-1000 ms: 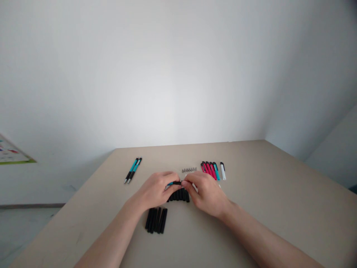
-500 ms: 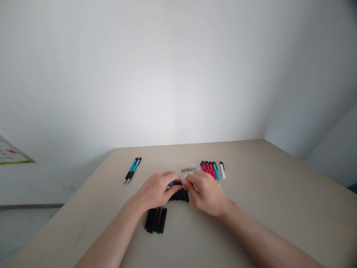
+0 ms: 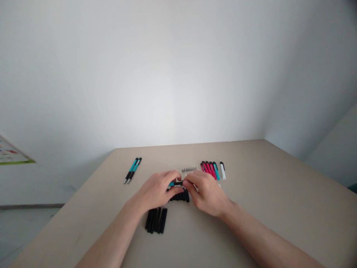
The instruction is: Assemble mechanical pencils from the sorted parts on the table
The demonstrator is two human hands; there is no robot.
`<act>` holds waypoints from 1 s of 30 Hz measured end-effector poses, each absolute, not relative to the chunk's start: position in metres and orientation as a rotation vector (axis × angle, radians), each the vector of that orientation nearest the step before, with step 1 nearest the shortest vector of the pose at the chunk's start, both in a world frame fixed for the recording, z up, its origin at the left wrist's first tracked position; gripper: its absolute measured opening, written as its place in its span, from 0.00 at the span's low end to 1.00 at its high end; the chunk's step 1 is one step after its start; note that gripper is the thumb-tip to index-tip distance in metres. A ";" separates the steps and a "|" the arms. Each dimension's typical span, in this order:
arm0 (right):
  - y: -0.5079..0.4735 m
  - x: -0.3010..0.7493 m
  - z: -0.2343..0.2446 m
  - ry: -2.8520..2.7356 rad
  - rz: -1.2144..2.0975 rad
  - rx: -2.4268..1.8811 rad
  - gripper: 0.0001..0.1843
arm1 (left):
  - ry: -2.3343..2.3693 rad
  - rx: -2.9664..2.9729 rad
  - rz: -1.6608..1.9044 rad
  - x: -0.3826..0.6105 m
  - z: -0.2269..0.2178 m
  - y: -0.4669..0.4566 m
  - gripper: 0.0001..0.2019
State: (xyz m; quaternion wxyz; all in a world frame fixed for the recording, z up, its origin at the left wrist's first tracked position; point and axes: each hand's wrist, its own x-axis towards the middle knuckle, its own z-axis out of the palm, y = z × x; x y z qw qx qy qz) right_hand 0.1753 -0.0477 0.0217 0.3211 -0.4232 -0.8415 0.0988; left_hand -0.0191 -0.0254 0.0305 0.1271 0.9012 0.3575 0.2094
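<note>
Both hands meet over the middle of the worktop (image 3: 279,193). The left hand (image 3: 156,191) pinches the teal end of a pen (image 3: 175,183). The right hand (image 3: 208,193) pinches its black end, fingers curled tight. The pen lies crosswise between them, long axis left to right, equally near each, just above a row of black sleeves (image 3: 178,196). A second bunch (image 3: 156,220) lies nearer the front edge. Toward the far edge sit two teal pens (image 3: 133,170) on the left, then metal tips (image 3: 189,169), red pens (image 3: 208,169) and a white pen (image 3: 222,170). The wall (image 3: 178,74) behind is bare and white.
</note>
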 end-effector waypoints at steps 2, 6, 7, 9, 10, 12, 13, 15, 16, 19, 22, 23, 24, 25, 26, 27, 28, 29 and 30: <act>-0.048 0.175 0.021 -2.212 0.237 -1.139 0.15 | 1.000 2.644 0.614 -0.018 0.030 -0.025 0.06; -0.050 0.174 0.021 -2.215 0.240 -1.173 0.17 | 0.945 2.694 0.588 -0.018 0.030 -0.024 0.11; -0.050 0.174 0.021 -2.213 0.248 -1.177 0.18 | 0.952 2.705 0.584 -0.018 0.031 -0.024 0.12; -0.050 0.174 0.022 -2.210 0.276 -1.169 0.15 | 0.975 2.716 0.574 -0.018 0.031 -0.023 0.13; -0.050 0.174 0.022 -2.210 0.294 -1.156 0.12 | 0.987 2.714 0.567 -0.019 0.031 -0.023 0.14; -0.050 0.174 0.024 -2.211 0.323 -1.128 0.08 | 1.001 2.691 0.552 -0.019 0.031 -0.024 0.14; -0.050 0.175 0.024 -2.212 0.330 -1.119 0.07 | 1.010 2.674 0.549 -0.019 0.032 -0.024 0.12; -0.050 0.175 0.024 -2.214 0.331 -1.115 0.08 | 1.050 2.637 0.558 -0.019 0.032 -0.025 0.08; -0.050 0.175 0.024 -2.215 0.331 -1.119 0.08 | 1.075 2.620 0.567 -0.019 0.032 -0.026 0.07; -0.050 0.176 0.024 -2.212 0.336 -1.141 0.07 | 1.119 2.596 0.582 -0.019 0.030 -0.026 0.08; -0.051 0.176 0.024 -2.211 0.328 -1.151 0.07 | 1.065 2.615 0.598 -0.019 0.029 -0.026 0.08; -0.051 0.175 0.024 -2.212 0.318 -1.157 0.08 | 1.040 2.625 0.603 -0.019 0.029 -0.026 0.08; -0.051 0.175 0.024 -2.215 0.304 -1.167 0.10 | 1.020 2.638 0.603 -0.018 0.029 -0.026 0.08; -0.051 0.175 0.024 -2.218 0.290 -1.179 0.13 | 1.006 2.652 0.595 -0.018 0.029 -0.026 0.09; -0.051 0.175 0.024 -2.222 0.277 -1.192 0.15 | 1.002 2.666 0.582 -0.017 0.029 -0.026 0.11; -0.050 0.174 0.024 -2.224 0.267 -1.206 0.17 | 1.006 2.678 0.564 -0.017 0.029 -0.026 0.13; -0.050 0.174 0.024 -2.227 0.262 -1.218 0.18 | 1.015 2.688 0.549 -0.016 0.029 -0.026 0.14; -0.050 0.173 0.024 -2.229 0.262 -1.230 0.18 | 1.028 2.692 0.537 -0.016 0.029 -0.026 0.14; -0.050 0.173 0.024 -2.228 0.267 -1.243 0.18 | 1.045 2.690 0.532 -0.016 0.030 -0.027 0.14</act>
